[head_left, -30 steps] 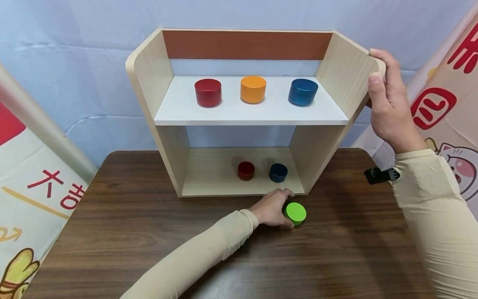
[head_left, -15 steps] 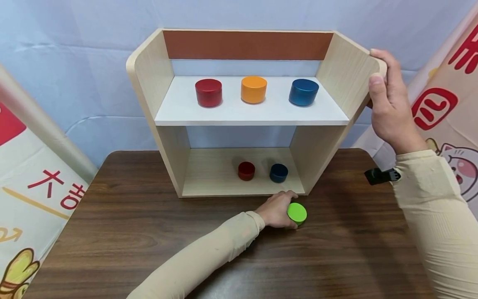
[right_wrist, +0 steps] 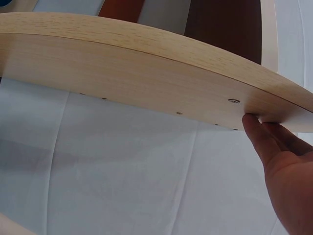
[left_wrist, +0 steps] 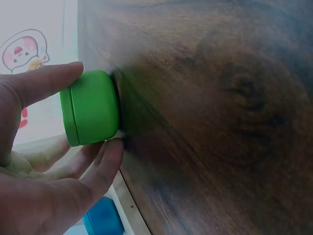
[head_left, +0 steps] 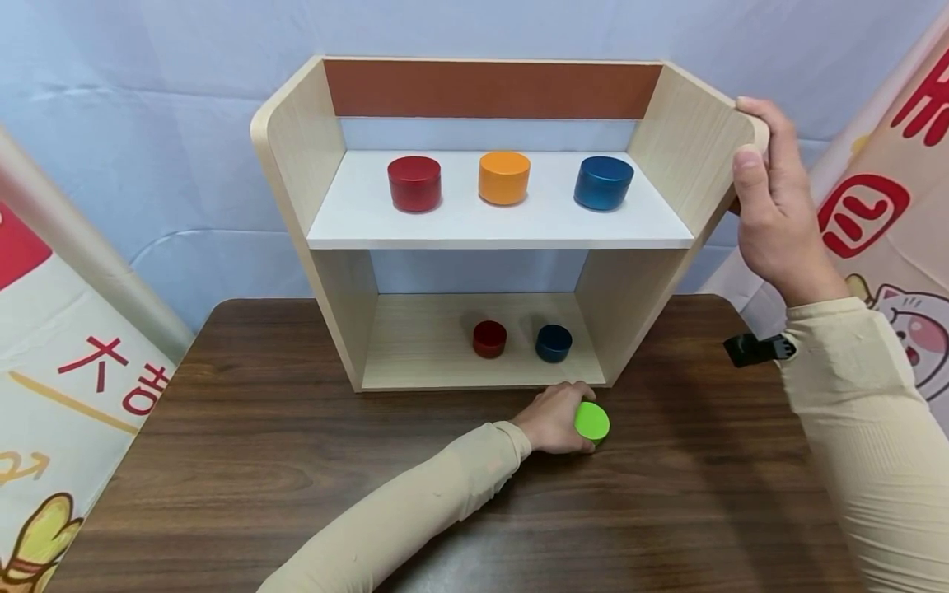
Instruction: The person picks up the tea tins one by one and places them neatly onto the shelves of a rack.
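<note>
Green tin (head_left: 591, 422): a low round tin is being pinched by the left hand (head_left: 552, 416) while it is sitting on the dark wooden bench (head_left: 245, 461), just in front of the open lower bay of the shelf unit (head_left: 685, 156). In the left wrist view the grip is being shown plainly: the thumb (left_wrist: 46, 83) is being pressed against one side of the green tin (left_wrist: 90, 107) and the fingers (left_wrist: 100, 159) against the opposite side, so the tin is being held across its width, with its base seeming to be in contact with the bench (left_wrist: 220, 98). The tin's axis is being kept upright and its flat lid is being turned upward. The tin is lying on the far, right-hand side of the palm, with the shelf opening just beyond the knuckles. The right hand (head_left: 774, 198) is well apart from the tin and is being held against the upper right side panel of the shelf unit, its fingers curled over the rounded corner; the thumb (right_wrist: 259, 134) is being laid against the panel's edge in the right wrist view. Inside the lower bay a small red tin (head_left: 489, 338) and a small blue tin (head_left: 553, 343) are being kept side by side, apart from each other. On the white upper shelf a red tin (head_left: 413, 183), an orange tin (head_left: 503, 177) and a blue tin (head_left: 603, 182) are being kept in a row.
</note>
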